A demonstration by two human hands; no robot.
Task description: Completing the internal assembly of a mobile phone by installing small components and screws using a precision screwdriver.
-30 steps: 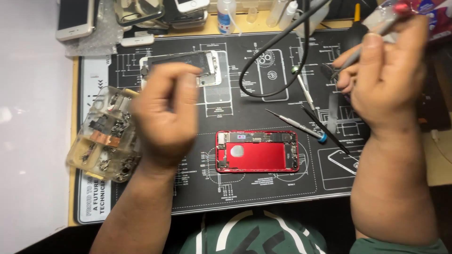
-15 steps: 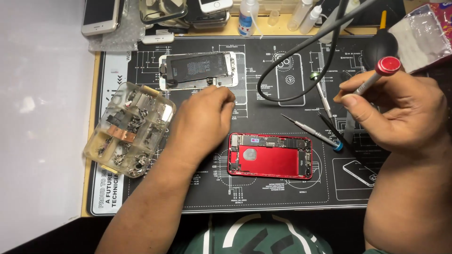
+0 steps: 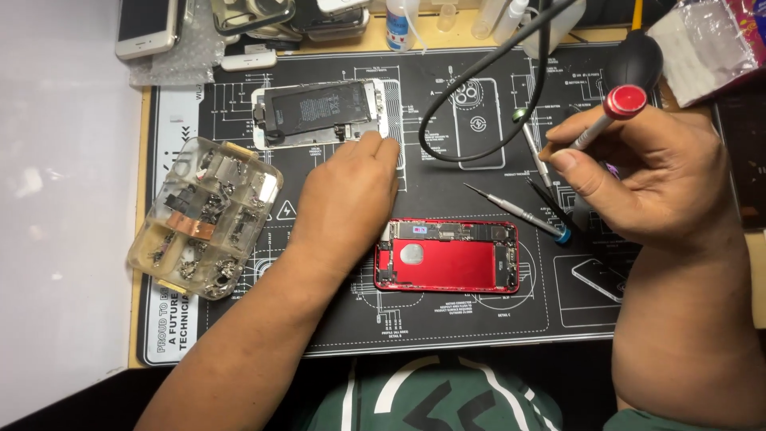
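My left hand (image 3: 347, 199) reaches over the black repair mat (image 3: 447, 319), its fingertips touching the lower right corner of an opened white phone with a black battery (image 3: 319, 112). I cannot see anything held in it. My right hand (image 3: 646, 179) holds a screwdriver with a red cap (image 3: 614, 112), cap pointing up. A red phone housing (image 3: 447, 257), open with its board showing along the top, lies on the mat between my arms.
A clear compartment box of small parts (image 3: 203, 215) sits at the mat's left. Other screwdrivers and tweezers (image 3: 527, 209) lie right of centre. A black cable (image 3: 495, 96) loops across the top. Phones, bottles and a black blower crowd the far edge.
My left hand has moved from a fist near the parts box up to the white phone. My right hand has lowered, bringing the red-capped screwdriver into view.
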